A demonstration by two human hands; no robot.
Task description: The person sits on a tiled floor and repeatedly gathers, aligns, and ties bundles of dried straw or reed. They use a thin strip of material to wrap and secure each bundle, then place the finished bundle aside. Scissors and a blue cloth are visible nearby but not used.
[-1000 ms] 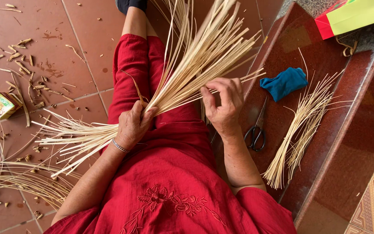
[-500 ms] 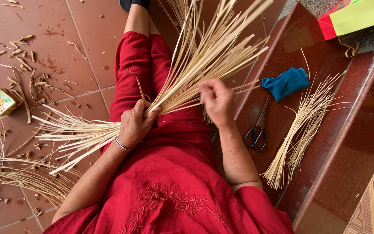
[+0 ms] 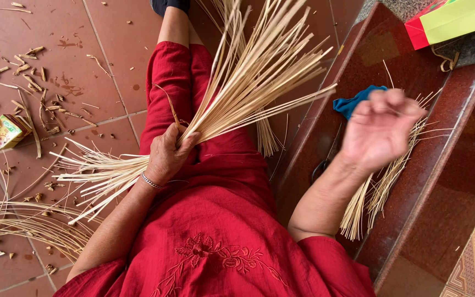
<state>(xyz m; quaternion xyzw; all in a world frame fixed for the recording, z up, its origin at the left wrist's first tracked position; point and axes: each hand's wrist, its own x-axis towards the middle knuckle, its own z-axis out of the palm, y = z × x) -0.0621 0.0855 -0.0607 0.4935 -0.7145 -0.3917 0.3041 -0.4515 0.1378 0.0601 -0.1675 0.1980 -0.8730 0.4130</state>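
I sit in red clothes with a fanned bundle of pale straw strips (image 3: 248,88) lying across my lap. My left hand (image 3: 166,157) grips that bundle at its waist, a thin bracelet on the wrist. My right hand (image 3: 377,132) is raised off to the right, over the dark red step (image 3: 441,181). It is blurred and its fingers are bunched together. Whether a strip is pinched in them does not show. Below it, a smaller pile of strips (image 3: 369,203) lies on the step.
A blue cloth (image 3: 350,104) and partly hidden scissors (image 3: 320,168) lie on the step beside the pile. A yellow-green and red bag (image 3: 452,19) stands at the top right. Chips, a small carton (image 3: 4,132) and long curved strips (image 3: 17,220) litter the tiled floor at left.
My right hand has left the bundle and swung right, over the pile on the step. My left hand keeps its grip on the bundle.
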